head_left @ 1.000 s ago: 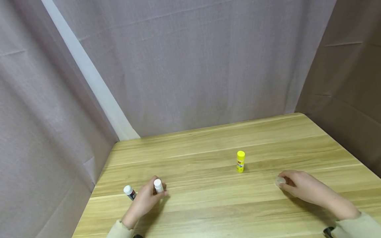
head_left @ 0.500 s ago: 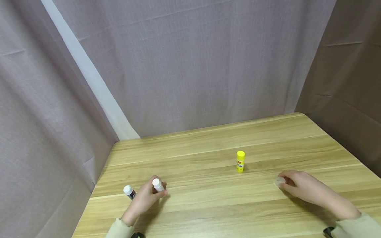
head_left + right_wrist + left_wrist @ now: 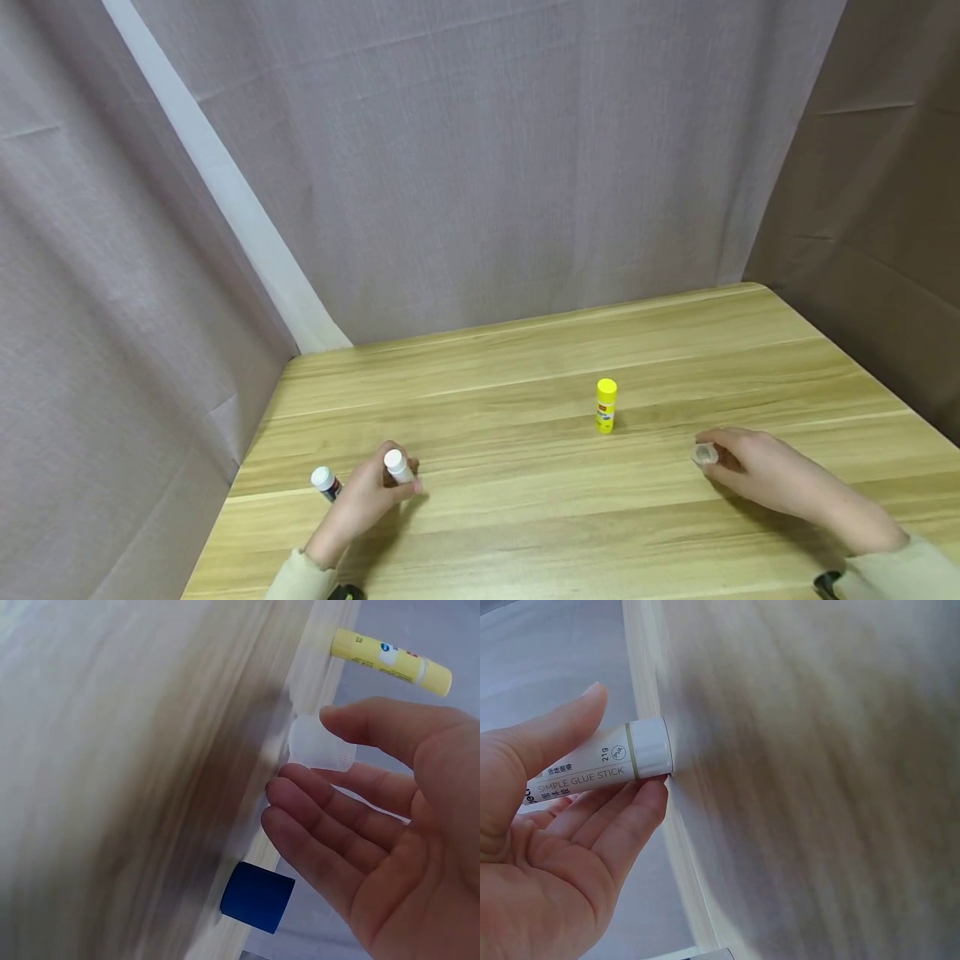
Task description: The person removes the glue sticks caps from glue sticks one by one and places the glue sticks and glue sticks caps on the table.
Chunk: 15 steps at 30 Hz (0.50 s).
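Observation:
My left hand (image 3: 365, 497) grips a white glue stick (image 3: 607, 761) between thumb and fingers. Its printed label reads "SIMPLE GLUE STICK", and in the left wrist view one end is close to the tabletop. Across the table, my right hand (image 3: 772, 471) pinches a small translucent cap (image 3: 315, 744) with its thumb on one side and fingers on the other. The cap is at the table surface; whether it touches is hard to tell. A blue cap (image 3: 257, 896) stands beside the right fingers in the right wrist view; the hand hides it from the head view.
An upright yellow glue stick (image 3: 606, 407) stands between the hands, farther back. Just left of my left hand is a dark tube with a white cap (image 3: 326, 482), partly hidden by the hand. Grey curtains (image 3: 480, 167) hang behind the wooden table (image 3: 510, 500).
The white glue stick in my left hand has tipped slightly leftward. The translucent cap has turned a little in my right hand, whose fingertips have shifted slightly. The yellow glue stick stays put.

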Tool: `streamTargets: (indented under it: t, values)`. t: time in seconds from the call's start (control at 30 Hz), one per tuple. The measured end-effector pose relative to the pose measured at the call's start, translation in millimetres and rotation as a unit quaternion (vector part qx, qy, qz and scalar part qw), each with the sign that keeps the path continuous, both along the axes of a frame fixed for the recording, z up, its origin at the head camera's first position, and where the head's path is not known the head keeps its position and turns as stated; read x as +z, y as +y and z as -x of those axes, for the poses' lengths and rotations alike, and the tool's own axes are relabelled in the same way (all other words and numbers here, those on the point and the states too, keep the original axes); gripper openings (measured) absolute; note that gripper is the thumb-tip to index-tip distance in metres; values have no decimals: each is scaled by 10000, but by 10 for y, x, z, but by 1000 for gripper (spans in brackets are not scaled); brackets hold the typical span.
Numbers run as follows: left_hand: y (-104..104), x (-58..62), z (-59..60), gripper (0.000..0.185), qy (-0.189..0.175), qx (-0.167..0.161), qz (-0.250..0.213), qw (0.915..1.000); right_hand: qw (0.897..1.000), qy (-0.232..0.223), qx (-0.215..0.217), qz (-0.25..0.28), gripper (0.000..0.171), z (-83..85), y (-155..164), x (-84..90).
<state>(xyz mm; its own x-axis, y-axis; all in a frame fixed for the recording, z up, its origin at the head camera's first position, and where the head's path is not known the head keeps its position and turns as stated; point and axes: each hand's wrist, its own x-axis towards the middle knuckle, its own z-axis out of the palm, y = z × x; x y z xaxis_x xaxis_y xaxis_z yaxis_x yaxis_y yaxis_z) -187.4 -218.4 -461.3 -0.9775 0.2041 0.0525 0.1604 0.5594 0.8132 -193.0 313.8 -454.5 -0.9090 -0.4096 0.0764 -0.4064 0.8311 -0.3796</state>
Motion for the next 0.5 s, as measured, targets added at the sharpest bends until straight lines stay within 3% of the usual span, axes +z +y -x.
streamTargets:
  t: [0.3,0.5]
  values:
    - [-3,15,-21,35,-70,38,17,10000,10000,53,18,-41,33,15,-18,-14]
    - [-2,34,-47,33,128,315,291,9990,9999,96,14,49,25,32,-27,-9]
